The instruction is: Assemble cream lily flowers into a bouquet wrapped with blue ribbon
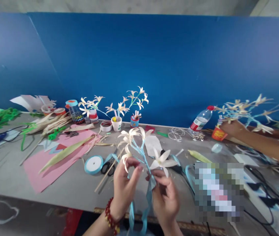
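A spray of artificial flowers (pixel 162 161) with cream petals on blue-wrapped stems (pixel 139 149) stands upright between my hands. My right hand (pixel 166 198) is closed around the lower stem, where a light blue ribbon (pixel 150 190) hangs down in a loop. My left hand (pixel 126 185) is pinched just left of the stem, beside a lower blossom; what lies between its fingertips is hidden. Behind my left hand lie a ribbon spool (pixel 94 164) and black-handled scissors (pixel 108 166).
Pink paper (pixel 39 170) carries a corn husk (pixel 63 155) on the left. Finished flowers stand in a paper cup (pixel 116 124) at the back. A water bottle (pixel 201 120) leans at the right, near another person's arm (pixel 257 139). A power strip (pixel 255 193) with cables lies nearer me.
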